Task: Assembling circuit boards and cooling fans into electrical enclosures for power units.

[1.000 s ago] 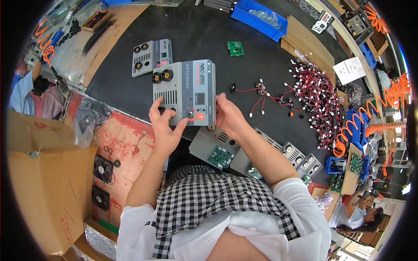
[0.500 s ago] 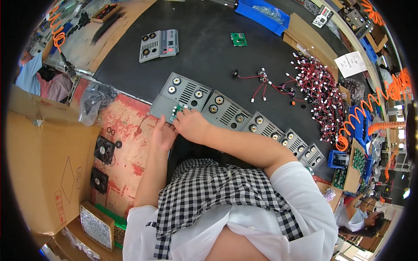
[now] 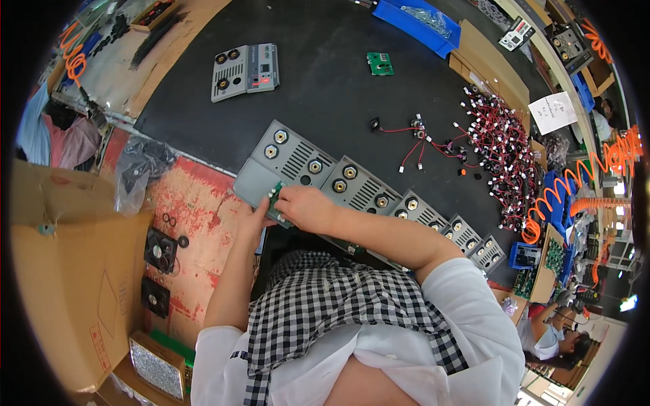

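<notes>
Left hand: rests at the near edge of the first grey panel, fingers curled against the small green circuit board; the grip reads as a light steadying pinch on the board edge, though the right hand covers most of it.
Right hand: lies over the same board from 3 o'clock, fingers folded down onto it; grip narrow, holding the board against the panel.
Circuit board position: on the blank lower-left corner of the first panel, at about 7 o'clock from the panel's round sockets (only a green sliver shows between the hands).
Panel row: grey front panels with vents and brass-ringed sockets lie face up, edge to edge, running toward 4 o'clock along the black counter; this layout appears to keep each one within reach in turn.
Finished unit: a grey panel with a red display, lying apart at 11 o'clock.
Spare board: a second green board, well apart at 12 o'clock.
Wire leads: a heap of red-and-black leads at 2 o'clock, with a few loose ones nearer the middle of the counter.
Fans: two black fans on the worn red surface at 8 o'clock, beside a cardboard box.
Hidden: the board's underside, its fasteners and the fingertips' exact contact cannot be made out.
</notes>
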### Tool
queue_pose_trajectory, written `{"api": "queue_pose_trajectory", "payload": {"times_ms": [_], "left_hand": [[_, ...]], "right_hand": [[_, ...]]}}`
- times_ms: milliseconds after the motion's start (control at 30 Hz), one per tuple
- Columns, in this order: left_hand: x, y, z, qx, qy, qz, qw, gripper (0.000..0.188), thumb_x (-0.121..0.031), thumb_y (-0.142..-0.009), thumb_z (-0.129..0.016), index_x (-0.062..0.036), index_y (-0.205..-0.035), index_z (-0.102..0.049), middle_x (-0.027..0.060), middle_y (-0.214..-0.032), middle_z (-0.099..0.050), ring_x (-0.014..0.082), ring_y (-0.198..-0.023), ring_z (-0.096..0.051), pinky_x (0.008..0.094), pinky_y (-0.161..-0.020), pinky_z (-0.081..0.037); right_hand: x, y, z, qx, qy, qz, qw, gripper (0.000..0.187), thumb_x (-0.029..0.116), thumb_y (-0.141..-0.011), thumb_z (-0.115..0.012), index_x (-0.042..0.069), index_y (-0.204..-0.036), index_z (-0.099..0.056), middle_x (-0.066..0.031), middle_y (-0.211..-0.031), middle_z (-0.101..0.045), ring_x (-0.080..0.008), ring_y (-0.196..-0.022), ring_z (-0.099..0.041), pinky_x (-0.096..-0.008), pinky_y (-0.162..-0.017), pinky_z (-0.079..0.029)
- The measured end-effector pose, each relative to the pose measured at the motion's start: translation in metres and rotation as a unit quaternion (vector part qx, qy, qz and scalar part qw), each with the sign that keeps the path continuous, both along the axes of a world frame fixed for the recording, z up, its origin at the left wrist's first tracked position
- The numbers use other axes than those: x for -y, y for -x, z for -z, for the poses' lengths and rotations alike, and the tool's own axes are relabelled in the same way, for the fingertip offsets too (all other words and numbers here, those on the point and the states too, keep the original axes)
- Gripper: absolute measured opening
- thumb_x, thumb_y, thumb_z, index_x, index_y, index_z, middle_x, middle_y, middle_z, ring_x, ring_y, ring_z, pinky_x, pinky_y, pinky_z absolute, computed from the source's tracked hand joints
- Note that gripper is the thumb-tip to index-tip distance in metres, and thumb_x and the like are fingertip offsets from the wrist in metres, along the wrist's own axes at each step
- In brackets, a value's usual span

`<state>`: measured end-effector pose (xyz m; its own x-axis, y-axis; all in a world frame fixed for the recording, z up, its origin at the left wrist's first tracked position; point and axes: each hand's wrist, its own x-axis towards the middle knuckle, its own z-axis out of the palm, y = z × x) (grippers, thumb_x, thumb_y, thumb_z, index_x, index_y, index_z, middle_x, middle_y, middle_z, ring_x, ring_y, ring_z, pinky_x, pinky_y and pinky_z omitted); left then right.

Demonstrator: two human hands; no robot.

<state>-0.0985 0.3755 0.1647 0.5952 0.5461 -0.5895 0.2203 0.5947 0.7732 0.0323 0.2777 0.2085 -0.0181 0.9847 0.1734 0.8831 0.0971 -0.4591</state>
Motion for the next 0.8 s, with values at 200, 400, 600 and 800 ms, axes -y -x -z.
{"api": "queue_pose_trajectory", "payload": {"times_ms": [200,400,600,800], "left_hand": [[-0.003,0.014,0.006,0.035,0.024,0.002,0.999,0.028,-0.011,-0.083,-0.049,-0.0016,-0.108,-0.043,0.0102,-0.096,-0.054,0.0184,-0.077,-0.058,0.0284,-0.057,-0.052],[-0.011,0.009,0.004,-0.038,-0.032,0.061,0.997,0.027,-0.013,-0.084,-0.047,-0.0006,-0.108,-0.041,0.0117,-0.086,-0.057,0.0189,-0.068,-0.06,0.0271,-0.05,-0.052],[-0.018,0.009,-0.007,-0.104,-0.021,0.142,0.984,0.031,-0.022,-0.084,-0.048,0.0013,-0.104,-0.04,0.0137,-0.068,-0.058,0.0202,-0.049,-0.058,0.0256,-0.04,-0.047],[-0.057,0.032,-0.013,-0.093,-0.024,0.206,0.974,0.026,-0.026,-0.082,-0.052,-0.0008,-0.076,-0.047,0.0122,-0.061,-0.057,0.0168,-0.048,-0.057,0.0226,-0.037,-0.044]], "right_hand": [[-0.004,0.001,0.005,-0.036,-0.026,-0.052,0.998,0.012,0.011,-0.064,-0.054,0.005,-0.075,-0.054,-0.0072,-0.071,-0.047,-0.0234,-0.068,-0.052,-0.0324,-0.058,-0.044],[-0.005,-0.007,0.009,-0.031,-0.015,-0.067,0.997,0.007,0.011,-0.063,-0.054,0.006,-0.068,-0.053,-0.0066,-0.072,-0.048,-0.0217,-0.069,-0.052,-0.0319,-0.058,-0.044],[-0.014,-0.06,-0.019,-0.115,-0.088,-0.012,0.989,0.008,0.01,-0.067,-0.059,0.007,-0.075,-0.057,-0.0073,-0.077,-0.055,-0.0214,-0.069,-0.055,-0.0315,-0.059,-0.046],[-0.042,-0.248,-0.011,0.002,-0.107,0.432,0.895,0.035,0.023,-0.067,-0.059,0.004,-0.096,-0.055,-0.0161,-0.093,-0.054,-0.0308,-0.093,-0.05,-0.0372,-0.079,-0.042]]}}
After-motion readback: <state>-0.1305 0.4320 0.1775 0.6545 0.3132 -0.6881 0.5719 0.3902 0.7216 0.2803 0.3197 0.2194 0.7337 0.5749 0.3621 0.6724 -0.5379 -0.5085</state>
